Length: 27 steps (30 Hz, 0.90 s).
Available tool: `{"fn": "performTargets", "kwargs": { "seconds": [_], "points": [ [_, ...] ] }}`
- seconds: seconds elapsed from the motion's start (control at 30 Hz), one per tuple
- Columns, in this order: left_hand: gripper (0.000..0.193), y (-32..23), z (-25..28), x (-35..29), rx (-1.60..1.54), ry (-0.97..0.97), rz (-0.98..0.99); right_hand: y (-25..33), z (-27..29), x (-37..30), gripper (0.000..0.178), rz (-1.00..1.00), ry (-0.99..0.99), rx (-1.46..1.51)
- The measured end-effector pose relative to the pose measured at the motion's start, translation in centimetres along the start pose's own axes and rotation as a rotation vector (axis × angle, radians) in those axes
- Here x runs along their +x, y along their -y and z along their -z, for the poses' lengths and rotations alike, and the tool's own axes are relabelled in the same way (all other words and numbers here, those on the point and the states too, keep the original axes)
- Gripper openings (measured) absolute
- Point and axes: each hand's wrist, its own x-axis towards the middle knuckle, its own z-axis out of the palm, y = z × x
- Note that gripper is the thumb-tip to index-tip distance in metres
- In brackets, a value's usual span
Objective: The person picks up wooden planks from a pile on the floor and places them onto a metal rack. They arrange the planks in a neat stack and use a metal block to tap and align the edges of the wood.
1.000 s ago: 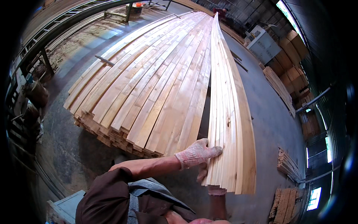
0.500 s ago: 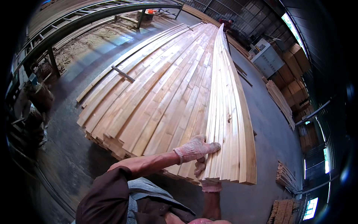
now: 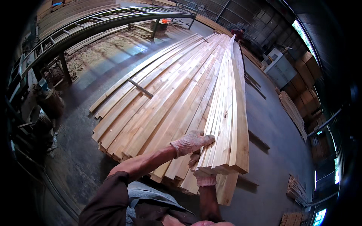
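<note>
A bundle of long pale wooden strips has its near end raised above a wide stack of similar strips. My left hand, in a whitish knit glove, grips the bundle's left edge close to its near end, with a finger or thumb over the top. From below, my right hand, gloved too, reaches under that end; its fingers curl up at the left side and the rest is hidden. Beneath the bundle, the end of one more strip sticks out to the right.
At the far end of the strips is another person. A metal roller frame runs along the left. A short wooden stick lies across the stack. To the right are a white cabinet and piles of timber.
The bundle's near end has risen and shifted left, both hands with it. The strip under it now shows, and dark bearers at the right are more exposed. The view has shifted slightly.
</note>
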Motion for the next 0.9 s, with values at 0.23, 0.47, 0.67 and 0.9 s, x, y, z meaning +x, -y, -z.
{"fn": "performTargets", "kwargs": {
  "seconds": [0.23,0.47,0.67,0.9],
  "points": [
    [0.050,-0.3,7.2,-1.5,0.026,0.014,-0.039,-4.3,-1.0,5.0,0.066,0.082,-0.003,-0.087],
    [0.051,1.7,16.2,-2.1,0.139,0.014,-0.110,-10.9,-1.4,11.1,0.074,0.224,-0.196,-0.129],
    [0.045,2.9,19.1,-2.7,-0.127,0.176,0.033,-13.1,-0.3,13.3,0.082,0.214,-0.076,-0.186],
    [0.044,0.2,17.5,-2.7,-0.121,0.179,-0.021,-11.8,-3.8,12.0,0.081,0.187,-0.078,-0.079]
  ]
}}
